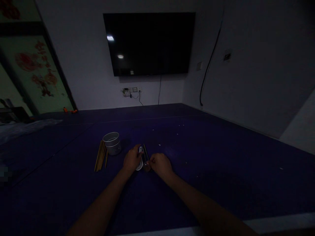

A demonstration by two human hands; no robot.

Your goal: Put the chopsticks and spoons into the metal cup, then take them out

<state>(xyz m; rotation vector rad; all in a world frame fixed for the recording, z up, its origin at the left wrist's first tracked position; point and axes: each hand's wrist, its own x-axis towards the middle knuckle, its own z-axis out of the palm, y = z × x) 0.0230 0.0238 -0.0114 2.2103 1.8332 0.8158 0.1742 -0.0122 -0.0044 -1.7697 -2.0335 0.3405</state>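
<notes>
My left hand (pixel 131 159) lies on the dark blue surface (pixel 221 164) with its fingers curled round a white spoon (pixel 140 160); the spoon's handle shows above the fingers and its bowl below. My right hand (pixel 159 164) is closed in a pinch just to the right, on thin dark sticks (pixel 145 153) that look like chopsticks. The room is dim and the small items between the hands are hard to make out. A white cylindrical cup (pixel 112 143) stands left of my left hand, with a bundle of wooden chopsticks (pixel 100 155) lying beside it.
A dark wall-mounted television (pixel 150 44) hangs ahead, with a socket and cables (pixel 131 91) under it. A floral-patterned door (pixel 31 72) is at the left. A pale edge (pixel 283 221) runs along the near right of the surface.
</notes>
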